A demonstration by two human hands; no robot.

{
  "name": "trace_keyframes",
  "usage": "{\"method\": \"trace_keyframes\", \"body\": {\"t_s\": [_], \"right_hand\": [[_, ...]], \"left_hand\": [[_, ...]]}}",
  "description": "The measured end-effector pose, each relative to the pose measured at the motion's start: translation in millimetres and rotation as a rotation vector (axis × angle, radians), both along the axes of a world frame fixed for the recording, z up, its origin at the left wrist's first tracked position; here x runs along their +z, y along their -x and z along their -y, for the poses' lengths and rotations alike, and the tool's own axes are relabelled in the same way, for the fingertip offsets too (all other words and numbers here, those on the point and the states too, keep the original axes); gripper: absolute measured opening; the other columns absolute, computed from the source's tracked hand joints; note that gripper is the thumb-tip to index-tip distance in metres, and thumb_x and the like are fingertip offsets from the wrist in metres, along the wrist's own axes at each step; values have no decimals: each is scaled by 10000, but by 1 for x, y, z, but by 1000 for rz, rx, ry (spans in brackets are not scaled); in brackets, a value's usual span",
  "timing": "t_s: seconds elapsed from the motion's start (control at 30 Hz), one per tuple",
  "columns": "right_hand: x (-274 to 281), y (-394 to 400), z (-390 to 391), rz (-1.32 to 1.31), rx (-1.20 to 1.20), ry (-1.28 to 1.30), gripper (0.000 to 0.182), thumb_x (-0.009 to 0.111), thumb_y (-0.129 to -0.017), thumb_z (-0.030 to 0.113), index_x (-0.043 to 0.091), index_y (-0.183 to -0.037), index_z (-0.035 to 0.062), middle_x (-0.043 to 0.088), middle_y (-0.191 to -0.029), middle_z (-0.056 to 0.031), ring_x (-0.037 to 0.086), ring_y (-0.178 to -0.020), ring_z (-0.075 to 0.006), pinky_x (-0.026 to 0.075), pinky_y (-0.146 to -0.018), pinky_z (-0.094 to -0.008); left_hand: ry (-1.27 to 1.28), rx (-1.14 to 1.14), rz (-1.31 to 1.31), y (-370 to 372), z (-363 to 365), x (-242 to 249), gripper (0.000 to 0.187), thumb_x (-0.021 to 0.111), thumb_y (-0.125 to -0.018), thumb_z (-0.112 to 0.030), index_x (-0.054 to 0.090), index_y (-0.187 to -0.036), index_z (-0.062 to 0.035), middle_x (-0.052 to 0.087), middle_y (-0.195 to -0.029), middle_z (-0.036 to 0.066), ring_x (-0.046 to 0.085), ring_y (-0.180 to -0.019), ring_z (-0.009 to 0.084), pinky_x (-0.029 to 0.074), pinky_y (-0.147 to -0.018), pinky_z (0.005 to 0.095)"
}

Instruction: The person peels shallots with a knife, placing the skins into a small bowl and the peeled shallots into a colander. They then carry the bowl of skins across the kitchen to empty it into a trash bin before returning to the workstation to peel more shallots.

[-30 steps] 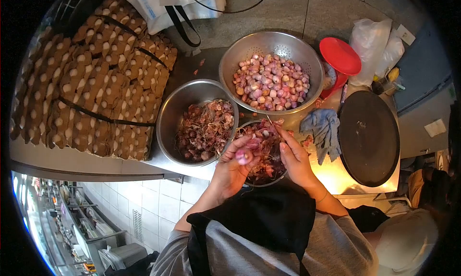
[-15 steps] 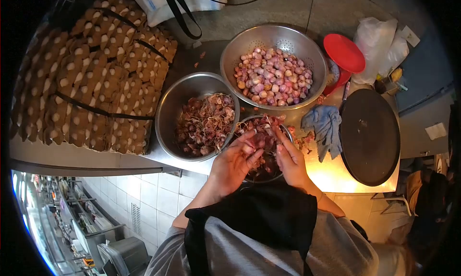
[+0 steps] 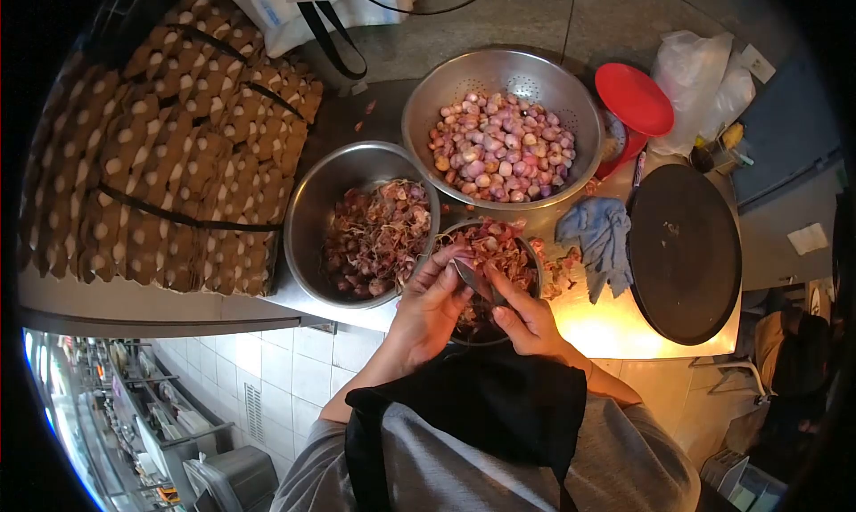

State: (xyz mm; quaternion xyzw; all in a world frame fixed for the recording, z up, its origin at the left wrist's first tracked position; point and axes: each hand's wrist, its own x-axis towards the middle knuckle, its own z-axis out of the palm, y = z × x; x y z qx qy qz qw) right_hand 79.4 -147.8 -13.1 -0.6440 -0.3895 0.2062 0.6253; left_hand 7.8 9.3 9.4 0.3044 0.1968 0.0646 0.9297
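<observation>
My left hand is closed, its fingertips pinching a shallot that they partly cover. In my right hand is a small knife, its blade against the shallot. Both hands are over a small metal bowl full of reddish shallot skins. Beside my left hand stands a larger metal bowl of unpeeled shallots and dry skins. Beyond the hands, a perforated metal colander holds a heap of peeled shallots.
Stacked egg trays tied with black straps fill the left side. To the right lie a blue cloth and a large dark round tray. A red kitchen scale and plastic bags stand behind. Loose skins lie on the metal table.
My hands have drawn together and their fingers have closed in. The knife blade now shows plainly at the shallot. The view has shifted slightly.
</observation>
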Motion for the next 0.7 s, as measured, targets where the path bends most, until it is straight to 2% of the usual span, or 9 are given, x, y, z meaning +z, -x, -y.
{"method": "trace_keyframes", "body": {"t_s": [0.23, 0.3, 0.4, 0.5, 0.6, 0.7], "right_hand": [[-2, -2, -2, 123, -35, -24, 424, 490, -854, 119, 387, -1254, 24, 490, -1189, -172, 520, -1062, -254, 396, -862, -281], [4, -4, -4, 73, -24, 5, 427, 489, -855, 125, 382, -1258, 31, 485, -1196, -167, 519, -1063, -253, 400, -858, -283], [11, -9, -5, 59, 7, 11, 431, 488, -856, 132, 377, -1263, 45, 478, -1206, -159, 519, -1061, -260, 409, -850, -288], [12, -12, -2, 93, 37, 51, 441, 491, -852, 134, 370, -1269, 58, 477, -1208, -153, 520, -1053, -276, 418, -837, -294], [8, -12, -1, 164, 45, 52, 450, 498, -847, 135, 368, -1272, 64, 476, -1209, -151, 523, -1044, -286, 426, -826, -299], [5, -11, 1, 136, 56, 60, 455, 503, -844, 133, 368, -1272, 64, 477, -1208, -151, 525, -1041, -285, 427, -823, -298]], "left_hand": [[-122, 77, -39, 0, 3, 0, 238, 521, -825, -44, 534, -1062, -41, 581, -1003, 43, 557, -908, 141, 452, -793, 268], [-167, 65, 0, 1, 5, -1, 230, 524, -810, -7, 546, -1038, -36, 587, -986, 57, 566, -891, 155, 462, -776, 276], [-280, 104, -5, 3, 9, -6, 229, 558, -780, 37, 567, -1003, -15, 604, -949, 66, 567, -866, 139, 457, -767, 267], [-502, 171, -4, 2, 8, -3, 281, 562, -765, 59, 534, -1037, -10, 580, -1004, 79, 553, -901, 140, 455, -789, 270], [-550, 231, 49, -3, 9, 10, 296, 565, -769, 42, 495, -1051, -16, 561, -1007, 78, 545, -913, 148, 451, -798, 290], [-454, 177, 24, -2, 10, 5, 330, 576, -778, 9, 459, -1086, -15, 546, -1029, 78, 539, -925, 155, 450, -809, 300]]}}
